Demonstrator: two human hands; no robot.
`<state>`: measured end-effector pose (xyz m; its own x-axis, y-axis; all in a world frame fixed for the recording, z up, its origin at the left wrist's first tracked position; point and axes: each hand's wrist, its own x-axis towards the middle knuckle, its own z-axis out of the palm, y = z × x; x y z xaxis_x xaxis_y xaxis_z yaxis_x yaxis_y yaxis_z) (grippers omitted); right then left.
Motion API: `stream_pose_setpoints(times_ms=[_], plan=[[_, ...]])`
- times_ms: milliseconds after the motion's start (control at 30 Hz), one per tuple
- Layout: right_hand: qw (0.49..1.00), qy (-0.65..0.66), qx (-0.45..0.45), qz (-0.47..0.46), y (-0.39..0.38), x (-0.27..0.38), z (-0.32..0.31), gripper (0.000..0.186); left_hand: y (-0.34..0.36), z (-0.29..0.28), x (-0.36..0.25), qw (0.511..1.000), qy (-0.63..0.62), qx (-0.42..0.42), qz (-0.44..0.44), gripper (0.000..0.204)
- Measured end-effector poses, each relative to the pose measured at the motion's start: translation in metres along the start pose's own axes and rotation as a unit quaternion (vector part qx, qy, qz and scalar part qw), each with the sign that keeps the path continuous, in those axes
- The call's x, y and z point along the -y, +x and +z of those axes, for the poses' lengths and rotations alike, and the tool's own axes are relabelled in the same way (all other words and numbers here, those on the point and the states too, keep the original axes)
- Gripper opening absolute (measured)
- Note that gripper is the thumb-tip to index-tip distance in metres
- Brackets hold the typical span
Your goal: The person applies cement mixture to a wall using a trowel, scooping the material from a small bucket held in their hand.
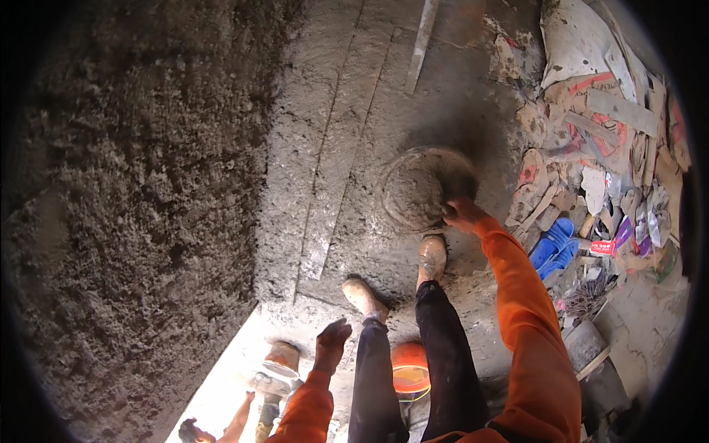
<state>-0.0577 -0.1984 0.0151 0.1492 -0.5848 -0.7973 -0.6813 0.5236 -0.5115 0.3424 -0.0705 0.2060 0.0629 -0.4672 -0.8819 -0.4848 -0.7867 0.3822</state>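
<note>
The right hand (465, 213) reaches down to the near right edge of a round basin (442, 150); its fingers look bent, but I cannot tell whether they close on the rim or on a tool hidden in the shadow. The basin stands on the floor (295, 221) just ahead of the shoes, mostly filled with grey wet mix (413, 193). The left hand (334, 336) hangs well apart from it, with nothing visible in its grasp, its opening hard to judge.

The step looks like working or taking up the mix; the next move seems to call for a firm hold at the basin and steady footing. Farther out, an orange bucket (410, 367) shows between the legs, blue slippers (554, 247) lie right, and a rough wall (140, 184) fills the left.
</note>
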Motion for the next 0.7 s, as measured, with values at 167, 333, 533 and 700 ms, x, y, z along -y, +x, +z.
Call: stream_pose_setpoints(times_ms=[167,333,533,700], plan=[[0.938,0.34,0.071,-0.001,-0.068,-0.003,-0.027,0.016,0.11,0.041,-0.089,0.992,-0.115,0.038,0.043,0.059],[0.854,0.52,0.013,-0.01,-0.137,0.05,-0.028,0.036,0.197,0.06,-0.2,0.985,-0.15,0.073,0.038,0.055],[0.666,0.653,-0.308,-0.186,-0.19,0.137,-0.063,0.044,0.171,0.096,-0.277,0.979,-0.097,0.163,0.07,0.039],[0.517,0.657,-0.531,-0.141,-0.142,0.291,-0.091,0.045,0.137,0.052,-0.236,0.976,-0.082,0.192,0.067,0.04]])
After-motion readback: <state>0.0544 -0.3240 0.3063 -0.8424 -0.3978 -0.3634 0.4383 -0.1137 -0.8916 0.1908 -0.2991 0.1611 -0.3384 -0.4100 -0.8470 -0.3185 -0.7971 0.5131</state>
